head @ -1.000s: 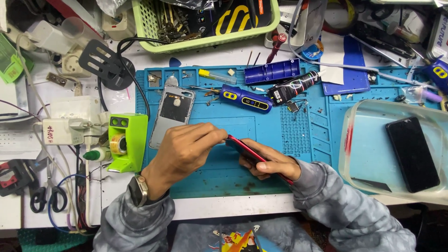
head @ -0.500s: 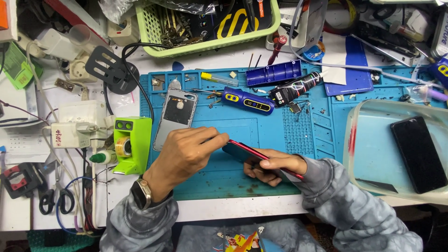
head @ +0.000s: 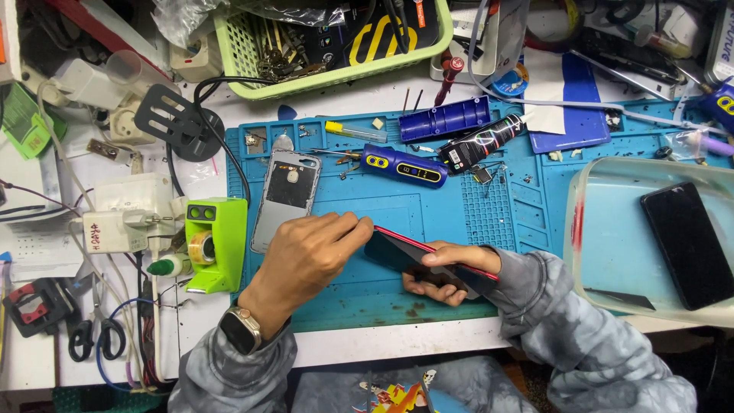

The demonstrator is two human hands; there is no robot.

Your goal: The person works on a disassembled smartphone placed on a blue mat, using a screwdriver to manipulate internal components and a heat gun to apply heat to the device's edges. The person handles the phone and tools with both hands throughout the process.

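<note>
Head view: right hand (head: 453,269) wrapped around a red-edged phone (head: 428,256), fingers curled tight under it, tilted up just above the blue mat (head: 459,222). Left hand (head: 310,256) pinching the phone's top corner with bent fingertips (head: 361,226). Grey phone back cover (head: 284,197) flat on the mat just beside the left hand. Blue screwdriver (head: 404,167) further up. Black phone (head: 690,243) in a clear tray (head: 612,252), well apart.

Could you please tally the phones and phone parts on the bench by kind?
Red-edged phone held in both hands: 1
Black phone lying in the clear plastic tray: 1
Grey phone back cover on the blue mat: 1
Total: 3
</note>
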